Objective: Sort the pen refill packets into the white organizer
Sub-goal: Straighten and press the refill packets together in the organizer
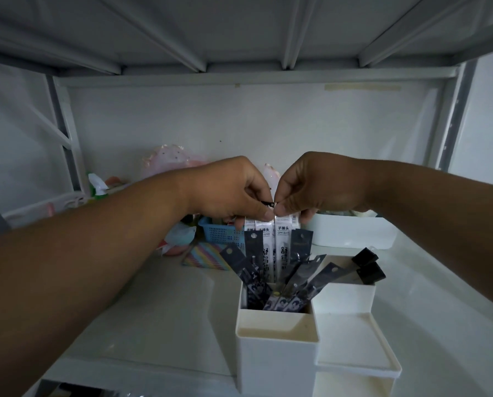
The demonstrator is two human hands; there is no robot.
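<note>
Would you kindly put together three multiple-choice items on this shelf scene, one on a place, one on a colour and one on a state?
1. Where do the dark plastic refill packets stand?
A. In the rear tall compartment of the white plastic organizer
B. In the blue mesh basket
C. Flat on the shelf

2. What colour is the small mesh basket behind the organizer?
A. Red
B. Blue
C. Black

3. What are the left hand and right hand doing?
A. Hanging idle
B. Pressing flat on the shelf
C. Pinching the tops of the white printed refill packets

Answers: 1 A, the dark packets fan out of that compartment; 2 B, its mesh wall is plainly blue; 3 C, fingers of both hands curl round the white packets' upper ends.
</note>
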